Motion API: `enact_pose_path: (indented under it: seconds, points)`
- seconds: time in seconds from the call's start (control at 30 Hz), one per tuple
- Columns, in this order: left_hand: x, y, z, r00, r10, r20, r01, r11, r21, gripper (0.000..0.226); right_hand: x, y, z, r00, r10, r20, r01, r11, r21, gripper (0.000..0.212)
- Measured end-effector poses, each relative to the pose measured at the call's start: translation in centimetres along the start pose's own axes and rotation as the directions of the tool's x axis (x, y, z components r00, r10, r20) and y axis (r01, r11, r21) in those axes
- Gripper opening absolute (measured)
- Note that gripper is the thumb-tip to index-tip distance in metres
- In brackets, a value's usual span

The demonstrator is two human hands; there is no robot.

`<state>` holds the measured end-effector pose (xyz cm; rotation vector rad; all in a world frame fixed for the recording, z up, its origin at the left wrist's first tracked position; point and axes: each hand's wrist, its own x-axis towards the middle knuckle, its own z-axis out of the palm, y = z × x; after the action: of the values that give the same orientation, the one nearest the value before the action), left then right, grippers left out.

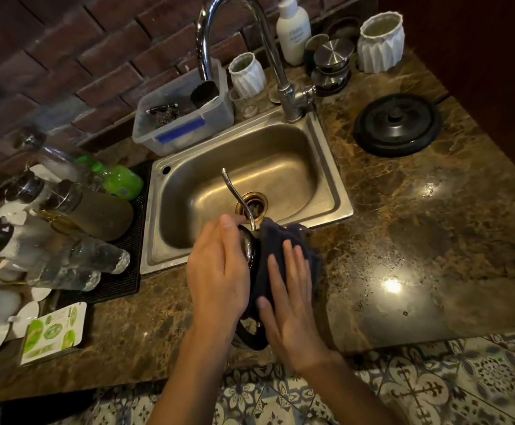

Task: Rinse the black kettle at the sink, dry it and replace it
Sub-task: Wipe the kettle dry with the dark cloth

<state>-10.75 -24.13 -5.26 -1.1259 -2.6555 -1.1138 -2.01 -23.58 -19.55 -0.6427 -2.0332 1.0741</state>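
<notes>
Drying step. We see the black kettle (pixel 248 251) held at the near edge of the sink (pixel 326 167), partly over the counter (pixel 434 240), its thin curved spout (pixel 234 191) reaching out above the drain (pixel 251 204). The left hand (pixel 219 271) wraps the kettle's left side, fingers curled close around the body with the thumb near the spout's root. The right hand (pixel 290 296) lies flat and spread, pressing a dark cloth (pixel 277 240) against the kettle's right side; it grips nothing but the cloth beneath the palm. We judge rinsing to be finished, since no water falls from the tap (pixel 216 35), and wiping to be under way. The next move, in our judgement, calls for turning the kettle within the cloth to reach the covered side and underside, then carrying it right to the round black base (pixel 397 124), which sits well apart on the counter. Of writing, the white pump bottle (pixel 293 29) bears a faint label too blurred to read; the green-printed pack (pixel 53 332) at lower left is likewise illegible.
</notes>
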Motion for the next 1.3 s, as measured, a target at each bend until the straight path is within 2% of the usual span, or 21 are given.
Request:
enact_pose_path:
  seconds: [0.07, 0.13, 0.2, 0.27, 0.33, 0.43, 0.5, 0.57, 0.63, 0.7, 0.77, 0.83, 0.9, 0.97, 1.03, 1.1, 1.2, 1.27, 1.3]
  points:
    - [-0.1, -0.1, 0.0, 1.0, -0.004, 0.005, 0.004, 1.0, 0.013, 0.055, 1.4, 0.4, -0.3, 0.992, -0.114, -0.056, 0.113, 0.994, -0.006, 0.062]
    - [0.0, -0.1, 0.0, 1.0, 0.002, 0.006, -0.002, 1.0, 0.015, 0.057, 3.1, 0.4, -0.7, 0.99, -0.112, -0.086, 0.117, 0.992, 0.045, 0.059]
    - [0.0, 0.0, 0.0, 1.0, 0.004, 0.003, -0.004, 1.0, 0.014, 0.057, 5.0, 0.8, -1.1, 0.996, -0.009, -0.093, 0.02, 0.992, 0.122, 0.056]
    - [0.0, 0.1, -0.1, 1.0, -0.004, -0.005, 0.004, 1.0, 0.009, 0.056, 6.8, 1.3, -1.7, 0.985, 0.171, -0.022, -0.162, 0.962, 0.22, 0.058]
    - [-0.1, 0.3, -0.1, 1.0, -0.015, 0.003, 0.015, 1.0, 0.01, 0.056, 7.5, 1.6, -2.3, 0.942, 0.331, 0.047, -0.33, 0.897, 0.295, 0.054]
    - [0.0, 0.6, -0.2, 0.999, -0.042, -0.001, 0.042, 0.999, 0.033, 0.055, 6.4, 0.9, -2.9, 0.876, 0.478, 0.062, -0.463, 0.798, 0.386, 0.038]
    - [0.0, 0.8, -0.3, 0.999, -0.044, -0.004, 0.044, 0.998, 0.036, 0.053, 4.5, -0.2, -3.0, 0.826, 0.558, 0.082, -0.532, 0.723, 0.441, 0.042]
    - [0.0, 0.9, -0.4, 0.999, -0.042, -0.003, 0.042, 0.999, 0.024, 0.055, 2.0, -1.9, -3.5, 0.773, 0.626, 0.104, -0.589, 0.647, 0.485, 0.055]
    - [-0.1, 0.9, -0.5, 0.999, -0.04, 0.006, 0.04, 0.999, 0.027, 0.056, 0.1, -4.0, -4.4, 0.712, 0.683, 0.16, -0.637, 0.534, 0.555, 0.06]
    - [-0.2, 0.9, -0.6, 0.999, -0.037, 0.026, 0.036, 0.999, 0.033, 0.057, -1.0, -5.6, -5.7, 0.621, 0.748, 0.234, -0.679, 0.366, 0.636, 0.052]
    - [-0.2, 0.9, -0.7, 0.998, -0.034, 0.049, 0.032, 0.999, 0.03, 0.056, -1.4, -6.4, -6.9, 0.46, 0.818, 0.344, -0.705, 0.102, 0.702, 0.045]
    - [-0.2, 0.8, -1.0, 0.997, -0.029, 0.073, 0.028, 0.999, 0.019, 0.054, -1.5, -6.5, -8.2, 0.324, 0.82, 0.472, -0.659, -0.162, 0.735, 0.042]
    - [-0.3, 0.8, -1.3, 0.994, -0.026, 0.107, 0.027, 1.0, -0.009, 0.051, -1.2, -7.2, -9.8, 0.263, 0.79, 0.554, -0.569, -0.337, 0.75, 0.045]
    - [-0.2, 1.0, -1.7, 0.989, -0.049, 0.138, 0.058, 0.996, -0.062, 0.047, -0.8, -8.1, -11.6, 0.293, 0.747, 0.597, -0.474, -0.429, 0.769, 0.051]
    - [-0.4, 1.5, -2.4, 0.989, -0.076, 0.128, 0.092, 0.988, -0.121, 0.045, -0.4, -9.4, -13.4, 0.367, 0.704, 0.608, -0.433, -0.45, 0.781, 0.052]
    - [-1.2, 1.9, -3.1, 0.991, -0.094, 0.092, 0.109, 0.977, -0.181, 0.043, -0.2, -10.6, -14.8, 0.426, 0.674, 0.604, -0.448, -0.422, 0.788, 0.051]
    - [-3.4, 2.3, -4.3, 0.989, -0.139, 0.058, 0.149, 0.953, -0.264, 0.042, 0.1, -12.7, -16.4, 0.479, 0.646, 0.594, -0.507, -0.349, 0.788, 0.053]
    - [-5.1, 2.6, -5.5, 0.977, -0.214, 0.016, 0.201, 0.886, -0.417, 0.039, 0.5, -14.5, -17.2, 0.519, 0.618, 0.59, -0.528, -0.311, 0.79, 0.055]
    - [-6.0, 2.8, -6.3, 0.954, -0.298, -0.001, 0.255, 0.817, -0.518, 0.037, 0.7, -15.5, -17.5, 0.542, 0.597, 0.591, -0.531, -0.302, 0.792, 0.057]
